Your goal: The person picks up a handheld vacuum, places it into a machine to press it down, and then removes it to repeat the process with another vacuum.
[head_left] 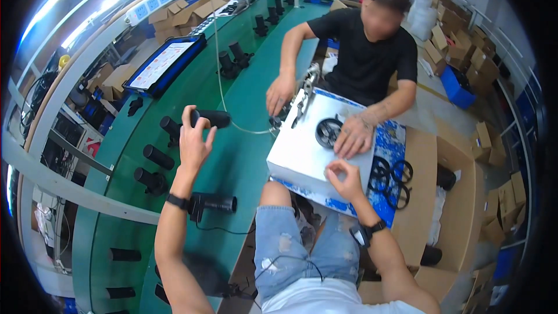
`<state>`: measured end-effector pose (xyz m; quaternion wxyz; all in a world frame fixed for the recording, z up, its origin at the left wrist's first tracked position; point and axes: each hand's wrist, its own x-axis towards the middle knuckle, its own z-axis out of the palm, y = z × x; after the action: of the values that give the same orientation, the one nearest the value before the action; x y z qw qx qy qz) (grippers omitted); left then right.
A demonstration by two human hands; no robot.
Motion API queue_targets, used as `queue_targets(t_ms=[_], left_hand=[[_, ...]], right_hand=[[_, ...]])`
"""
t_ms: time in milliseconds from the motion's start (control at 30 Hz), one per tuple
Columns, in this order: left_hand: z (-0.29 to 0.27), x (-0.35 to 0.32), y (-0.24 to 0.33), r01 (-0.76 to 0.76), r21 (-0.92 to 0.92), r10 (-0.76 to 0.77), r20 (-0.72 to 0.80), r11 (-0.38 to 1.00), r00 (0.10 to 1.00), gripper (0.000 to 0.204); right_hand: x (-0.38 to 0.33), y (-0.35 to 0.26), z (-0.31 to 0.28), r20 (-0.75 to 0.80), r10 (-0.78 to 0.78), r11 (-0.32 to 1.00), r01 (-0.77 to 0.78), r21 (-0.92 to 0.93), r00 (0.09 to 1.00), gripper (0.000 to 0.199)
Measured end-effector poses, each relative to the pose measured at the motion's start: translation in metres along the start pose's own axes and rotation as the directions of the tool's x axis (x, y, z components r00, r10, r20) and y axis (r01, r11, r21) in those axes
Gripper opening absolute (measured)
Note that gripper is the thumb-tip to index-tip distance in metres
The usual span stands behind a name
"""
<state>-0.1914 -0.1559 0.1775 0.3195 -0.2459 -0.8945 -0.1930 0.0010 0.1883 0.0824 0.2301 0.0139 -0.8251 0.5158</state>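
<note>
My left hand (pixel 196 146) is raised over the green bench, its thumb and fingers curled around the left end of a black cylinder (pixel 216 118). My right hand (pixel 347 181) is curled with thumb and fingertips close together, at the near right edge of a white box-shaped fixture (pixel 302 151); anything within that pinch is too small to make out. A co-worker's hand (pixel 354 136) lies on the fixture beside a black spoked wheel (pixel 329 132). The co-worker's other hand (pixel 280 96) is at a metal clamp (pixel 305 96) on the fixture's far left edge.
Several black cylindrical parts (pixel 158 157) stand or lie along the green bench (pixel 238 163). Black rings (pixel 401 171) rest on a blue-and-white surface right of the fixture. An open cardboard box (pixel 465 197) is farther right. A thin hose (pixel 218 64) hangs down to the clamp.
</note>
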Motion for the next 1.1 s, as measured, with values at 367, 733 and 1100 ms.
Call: queue_targets(t_ms=[367, 733, 1100], left_hand=[[-0.101, -0.077, 0.168, -0.082, -0.826, 0.561, 0.302, 0.558, 0.770, 0.025], [-0.011, -0.159, 0.250, 0.399, -0.911, 0.043, 0.405, 0.107, 0.913, 0.074], [0.010, -0.153, 0.236, 0.744, -0.578, 0.245, 0.709, -0.334, 0.661, 0.065]], right_hand=[[-0.055, -0.082, 0.026, 0.675, -0.020, 0.359, -0.625, 0.694, 0.738, 0.056], [-0.052, -0.117, -0.010, -0.106, 0.265, 0.441, -0.023, 0.897, 0.958, 0.048], [-0.041, -0.063, -0.034, -0.040, -0.225, 0.066, 0.057, 0.996, 0.973, 0.065]])
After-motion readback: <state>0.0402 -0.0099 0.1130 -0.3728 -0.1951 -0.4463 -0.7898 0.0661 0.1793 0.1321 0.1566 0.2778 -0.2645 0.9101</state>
